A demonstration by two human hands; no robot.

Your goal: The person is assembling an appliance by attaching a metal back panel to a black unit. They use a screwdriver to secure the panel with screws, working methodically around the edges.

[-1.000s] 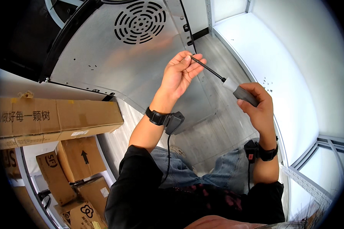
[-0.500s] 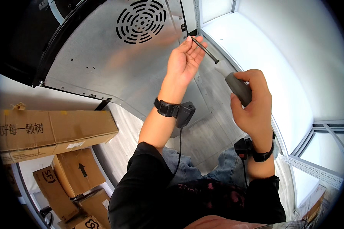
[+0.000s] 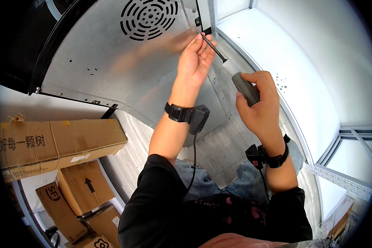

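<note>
My right hand grips the dark grey handle of a screwdriver. Its shaft slants up and left past a pale collar to the edge of a silvery sheet-metal panel. At the shaft's tip, the thumb and forefinger of my left hand are pinched together, the other fingers loosely curled beside the shaft. Whether a screw sits between those fingertips is too small to tell. The tip meets the panel's right edge, close to a small black bracket.
A white shelf on the right carries scattered small dark screws. To the left lies a long cardboard box above several smaller cartons. Round vent slots pierce the panel. Cables hang from black wristbands on both my arms.
The screwdriver and my right hand have moved left and slightly up. My left hand has shifted a little up and left, its fingertips now at the panel's edge. More of the shelf's screws show.
</note>
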